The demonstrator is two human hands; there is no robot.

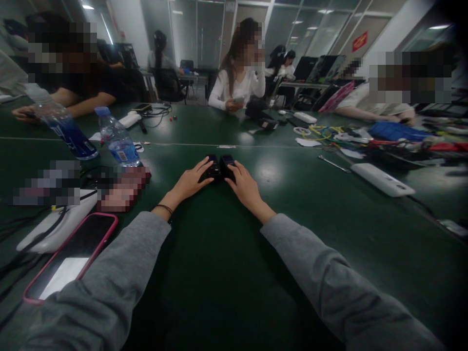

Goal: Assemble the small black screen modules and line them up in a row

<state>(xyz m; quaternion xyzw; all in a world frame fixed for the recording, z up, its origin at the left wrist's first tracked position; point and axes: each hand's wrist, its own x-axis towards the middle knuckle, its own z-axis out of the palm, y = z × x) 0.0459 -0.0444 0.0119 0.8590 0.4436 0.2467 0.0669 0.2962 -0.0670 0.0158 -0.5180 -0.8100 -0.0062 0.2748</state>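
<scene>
Two small black box-like devices sit side by side on the green table [215, 234], in the middle of the view. My left hand [192, 179] grips the left black device [215, 170], thumb on its near side and fingers over its far side. The right black device [225, 162] is held the same way by my right hand [244, 183]. Between the devices there is a narrow gap. What exactly they are is too dark and small to make out. Both my forearms, in grey sleeves, reach forward over the table.
Left of my arm lie a pink-cased phone [78, 253], a white power bank-like object [58, 219] and cables. Two bottles, one blue-labelled [69, 126] and one clear [119, 139], stand behind. At right are a wrench [333, 164], a white power strip [382, 179] and tangled cables. Several people sit around.
</scene>
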